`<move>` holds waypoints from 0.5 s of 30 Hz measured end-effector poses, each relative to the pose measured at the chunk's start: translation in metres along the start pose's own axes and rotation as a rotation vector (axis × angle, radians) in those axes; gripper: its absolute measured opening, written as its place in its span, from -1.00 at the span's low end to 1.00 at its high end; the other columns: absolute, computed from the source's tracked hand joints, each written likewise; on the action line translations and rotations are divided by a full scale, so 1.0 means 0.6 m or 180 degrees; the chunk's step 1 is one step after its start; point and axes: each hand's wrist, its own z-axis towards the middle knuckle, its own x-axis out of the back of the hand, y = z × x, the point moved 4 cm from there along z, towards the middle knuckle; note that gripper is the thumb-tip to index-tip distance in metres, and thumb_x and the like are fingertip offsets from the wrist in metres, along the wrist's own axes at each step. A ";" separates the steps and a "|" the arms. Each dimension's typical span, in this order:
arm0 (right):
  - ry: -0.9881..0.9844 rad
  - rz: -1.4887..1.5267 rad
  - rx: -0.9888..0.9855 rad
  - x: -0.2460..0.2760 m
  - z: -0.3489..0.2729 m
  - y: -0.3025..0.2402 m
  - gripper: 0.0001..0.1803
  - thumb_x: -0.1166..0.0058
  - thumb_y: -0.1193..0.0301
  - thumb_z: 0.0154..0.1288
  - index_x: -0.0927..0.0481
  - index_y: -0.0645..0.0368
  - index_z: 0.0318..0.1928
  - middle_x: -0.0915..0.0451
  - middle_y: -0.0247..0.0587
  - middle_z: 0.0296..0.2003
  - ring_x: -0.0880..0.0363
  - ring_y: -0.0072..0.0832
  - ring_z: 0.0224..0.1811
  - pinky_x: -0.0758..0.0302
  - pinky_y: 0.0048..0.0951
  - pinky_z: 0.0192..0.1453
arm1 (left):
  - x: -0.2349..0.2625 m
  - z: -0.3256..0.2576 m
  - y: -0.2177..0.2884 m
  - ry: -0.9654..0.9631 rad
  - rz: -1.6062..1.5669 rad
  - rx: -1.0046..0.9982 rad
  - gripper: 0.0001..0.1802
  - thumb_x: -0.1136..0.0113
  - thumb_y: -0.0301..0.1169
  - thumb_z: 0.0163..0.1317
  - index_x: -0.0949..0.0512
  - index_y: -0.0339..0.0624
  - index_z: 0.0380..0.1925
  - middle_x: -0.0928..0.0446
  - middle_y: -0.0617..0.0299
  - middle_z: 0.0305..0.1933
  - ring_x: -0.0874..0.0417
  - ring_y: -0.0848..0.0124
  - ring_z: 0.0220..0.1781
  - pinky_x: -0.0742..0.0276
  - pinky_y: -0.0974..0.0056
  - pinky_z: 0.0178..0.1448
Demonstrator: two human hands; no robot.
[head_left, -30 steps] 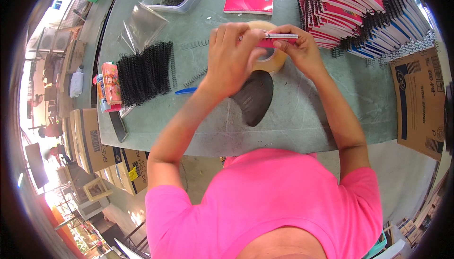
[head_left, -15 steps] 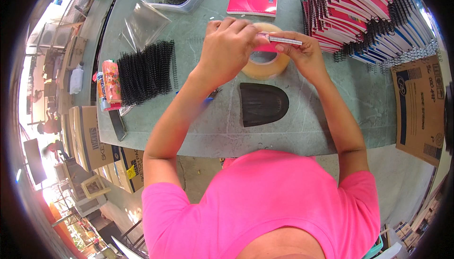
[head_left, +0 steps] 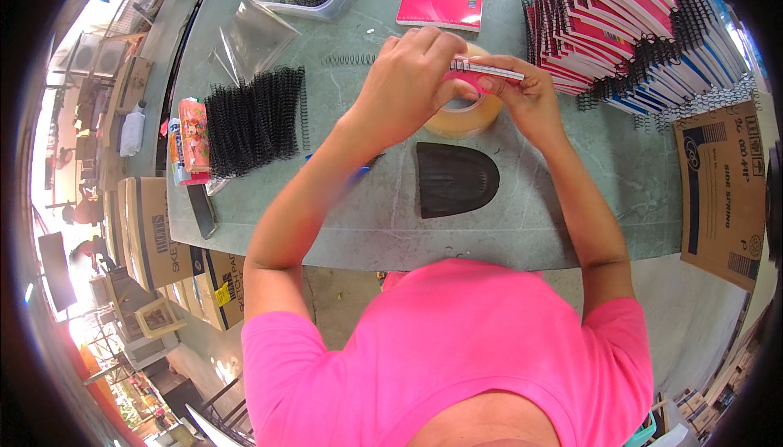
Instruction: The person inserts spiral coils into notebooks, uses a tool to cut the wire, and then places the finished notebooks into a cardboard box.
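Observation:
Over a wide roll of clear tape, my right hand pinches a small pink-covered notebook with its white page edge turned up. My left hand is closed on a thin black spiral binding coil at the notebook's left end. Part of the coil sticks out left of the hand, and some turns sit along the notebook's edge. The left fingers hide the stretch between. Nearer me lies a dark, rounded rubber-like pad. Beside my left forearm is a partly hidden blue-handled tool.
Black coils lie bunched at left beside colourful packets. Behind them are clear plastic and a tub of coil pieces. A pink notebook lies ahead; spiral notebooks pile at right, near a cardboard box.
Coil turns now show along the notebook's edge between my hands. My left fingers have shifted on the coil, and its free end looks sharper. The right hand keeps its hold on the notebook.

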 end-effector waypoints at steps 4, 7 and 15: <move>0.0121 -0.0025 -0.0184 -0.001 -0.003 0.003 -0.74 -0.15 0.50 0.20 -0.60 0.23 -0.07 -0.63 -0.33 -0.17 -0.52 -0.66 -0.13 -0.41 -0.62 0.02 | -0.005 0.003 -0.018 -0.0851 0.0234 0.0366 -0.82 -0.19 -0.31 0.13 -0.53 -0.21 -0.42 -0.53 0.14 -0.40 -0.54 0.16 -0.26 -0.40 0.14 -0.13; 0.0067 -0.0270 -0.0081 0.002 -0.003 0.006 -0.74 -0.04 0.61 0.24 -0.58 0.24 -0.04 -0.62 -0.28 -0.12 -0.51 -0.68 -0.12 -0.44 -0.62 0.01 | -0.007 0.010 -0.019 -0.0981 0.0535 0.0483 -0.83 -0.19 -0.32 0.12 -0.53 -0.19 -0.40 -0.54 0.21 -0.31 -0.53 0.21 -0.18 -0.39 0.14 -0.10; 0.0141 0.0247 0.0049 0.001 -0.004 0.002 -0.74 -0.07 0.41 0.29 -0.54 0.27 -0.06 -0.61 -0.21 -0.13 -0.52 -0.62 -0.12 -0.43 -0.58 0.03 | -0.080 -0.133 0.103 -0.1668 0.0490 -0.0468 -0.69 -0.14 -0.48 -0.07 -0.51 -0.14 -0.22 -0.47 0.14 -0.29 -0.49 0.17 -0.18 -0.39 0.15 -0.06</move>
